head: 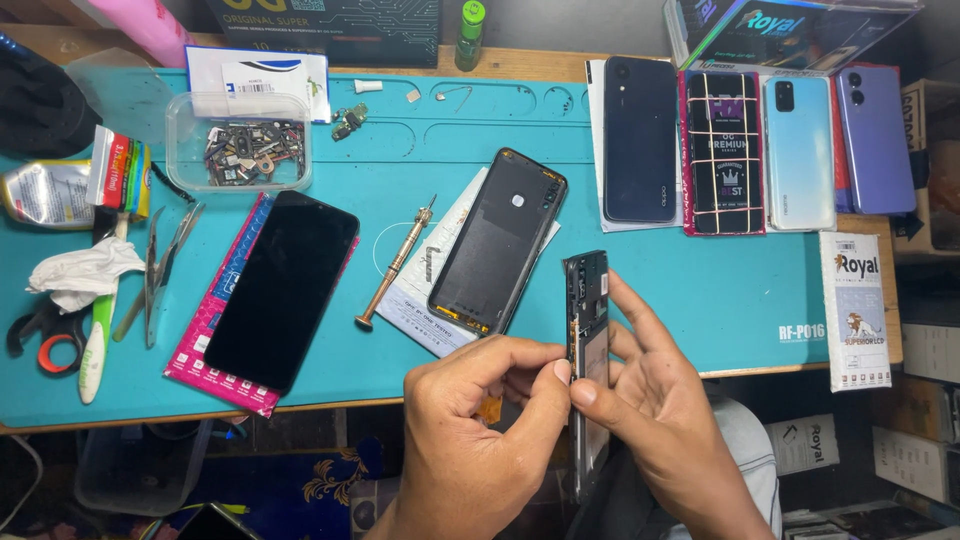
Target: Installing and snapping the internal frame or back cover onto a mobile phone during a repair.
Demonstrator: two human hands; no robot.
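From the head camera, one opened phone body (588,330) stands on edge between the person's two hands, below the near edge of the teal work mat (700,280) and off the table; its long axis runs up and down in the picture, the top end pointing away toward the mat, the lower end hidden between the hands. The left hand (480,440) has thumb and forefinger closed together on the phone's left edge near mid-length, and the right hand (660,400) cups it from the right, thumb pressed on the same edge and fingers spread behind it, so both hands are clamped on the phone body. On the mat lie one detached black back cover (500,240), tilted with its top toward the upper right, resting on a white paper sleeve; one brass-coloured screwdriver (396,264) just beside it, on the same slant; and one black screen panel (282,290) lying on a pink packet. At the far right four phones (640,140) lie side by side, upright in the picture. At the far left sit one clear plastic tub (238,140) of small parts, one pair of tweezers (160,270) and one white-and-green toothbrush (98,340).
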